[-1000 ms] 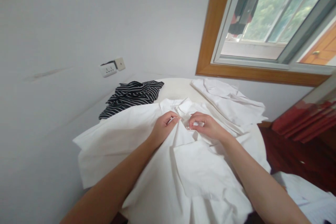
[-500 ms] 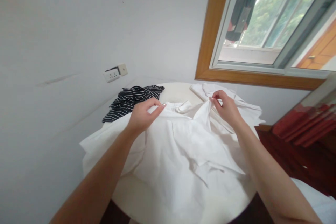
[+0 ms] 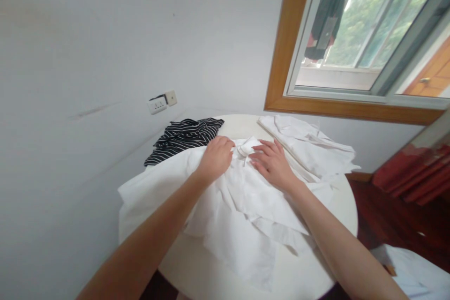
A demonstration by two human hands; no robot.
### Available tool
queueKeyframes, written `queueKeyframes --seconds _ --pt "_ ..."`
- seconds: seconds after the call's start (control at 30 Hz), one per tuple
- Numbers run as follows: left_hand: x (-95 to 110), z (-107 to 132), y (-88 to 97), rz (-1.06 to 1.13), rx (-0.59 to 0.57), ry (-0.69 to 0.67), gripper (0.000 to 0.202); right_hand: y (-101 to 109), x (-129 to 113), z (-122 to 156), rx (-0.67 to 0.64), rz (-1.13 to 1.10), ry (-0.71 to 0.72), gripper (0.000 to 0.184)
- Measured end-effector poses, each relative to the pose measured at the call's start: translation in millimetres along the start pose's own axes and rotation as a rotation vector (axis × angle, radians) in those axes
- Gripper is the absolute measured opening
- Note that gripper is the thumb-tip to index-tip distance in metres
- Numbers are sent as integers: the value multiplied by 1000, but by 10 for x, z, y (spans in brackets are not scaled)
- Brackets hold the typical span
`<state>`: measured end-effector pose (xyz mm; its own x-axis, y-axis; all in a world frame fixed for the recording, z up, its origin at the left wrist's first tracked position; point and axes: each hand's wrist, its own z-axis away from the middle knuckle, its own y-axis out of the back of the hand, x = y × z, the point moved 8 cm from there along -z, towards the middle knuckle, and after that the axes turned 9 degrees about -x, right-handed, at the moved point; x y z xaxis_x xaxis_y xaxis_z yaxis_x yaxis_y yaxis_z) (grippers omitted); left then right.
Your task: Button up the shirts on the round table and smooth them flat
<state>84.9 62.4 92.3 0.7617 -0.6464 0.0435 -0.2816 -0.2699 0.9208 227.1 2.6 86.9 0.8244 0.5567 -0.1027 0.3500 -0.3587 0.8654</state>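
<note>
A white shirt (image 3: 246, 225) lies spread and creased over the round table, its collar (image 3: 244, 149) between my two hands. My left hand (image 3: 217, 157) is at the collar's left side, back of the hand up, fingers bent together onto the cloth; its thumb is hidden. On the right, my right hand (image 3: 272, 163) lies on the shirt with fingers apart, their tips touching the cloth beside the collar. The shirt's left part spreads out toward the table's left edge, and its lower end lies toward me.
Black-and-white striped clothing (image 3: 186, 137) lies at the back left of the pale round table (image 3: 239, 126). Folded white clothes (image 3: 309, 143) are at the back right. Beyond are a wall with a socket (image 3: 157, 105) and a window (image 3: 351, 33). White cloth (image 3: 415, 272) shows low on the right.
Both hands have moved inward to the collar. My right hand has let go of the raised cloth it pinched, and that side of the shirt now lies down.
</note>
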Motion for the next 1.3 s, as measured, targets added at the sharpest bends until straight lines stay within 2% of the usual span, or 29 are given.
queueKeyframes --seconds 0.07,0.13,0.23,0.33,0.43,0.57,0.67,0.8,0.9,1.0,1.07,1.1,1.17,1.2,1.3 --pt "198 -20 -41 207 17 -38 21 -25 -7 28 -7 0 -24 21" --pt "275 -13 -184 433 13 -23 21 -48 0 49 -29 -18 -34 20" --pt "201 40 -506 726 -5 30 19 -118 6 74 -110 -68 -13 32" --pt "58 85 -812 930 -102 44 19 -233 -29 97 -234 -116 50 46" --pt "-24 105 -954 1012 -228 6 25 -296 -106 124 -325 -169 124 35" --pt "-56 123 -945 941 -323 -25 32 -212 -124 167 -358 -211 148 22" --pt "-81 133 -920 891 -338 13 35 -50 81 208 -314 -152 70 13" --pt "-102 130 -901 876 -319 55 41 65 541 307 -303 -26 -67 8" --pt "-82 127 -909 876 -337 42 37 16 917 423 -338 115 -288 2" --pt "-61 135 -918 912 -357 23 33 -1 1102 504 -310 280 -515 11" --pt "-64 141 -924 898 -354 26 32 85 1029 465 -167 346 -577 25" --pt "-69 142 -925 882 -345 30 33 138 927 416 -75 349 -557 31" --pt "-67 140 -928 867 -324 29 34 190 617 279 66 298 -400 38" --pt "-58 136 -923 874 -311 20 34 171 434 209 90 257 -283 37" --pt "-13 119 -867 918 -253 -29 32 -30 -23 82 18 159 -3 35"
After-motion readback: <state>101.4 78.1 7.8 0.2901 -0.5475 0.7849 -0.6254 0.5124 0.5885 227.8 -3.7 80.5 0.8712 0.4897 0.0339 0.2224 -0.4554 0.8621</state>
